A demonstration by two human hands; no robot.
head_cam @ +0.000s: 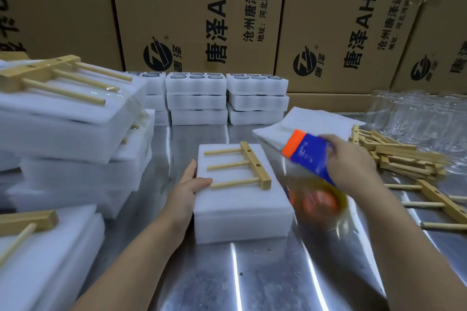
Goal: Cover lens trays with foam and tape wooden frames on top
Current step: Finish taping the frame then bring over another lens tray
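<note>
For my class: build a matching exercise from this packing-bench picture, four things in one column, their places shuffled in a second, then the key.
1 tape dispenser
2 wooden frame
3 open lens trays
4 loose frames

A stacked against the cartons at the back
B gripped in the right hand
C heaped on the table, far right
D lying on the foam-covered tray, centre

Pairs: 1-B, 2-D, 3-A, 4-C

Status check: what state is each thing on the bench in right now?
Covered tray: foam on, held at left edge by left hand.
Wooden frame: lying on top, no tape seen.
Tape dispenser: in right hand, blurred, beside tray.
Rear trays: stacked, top ones uncovered.
</note>
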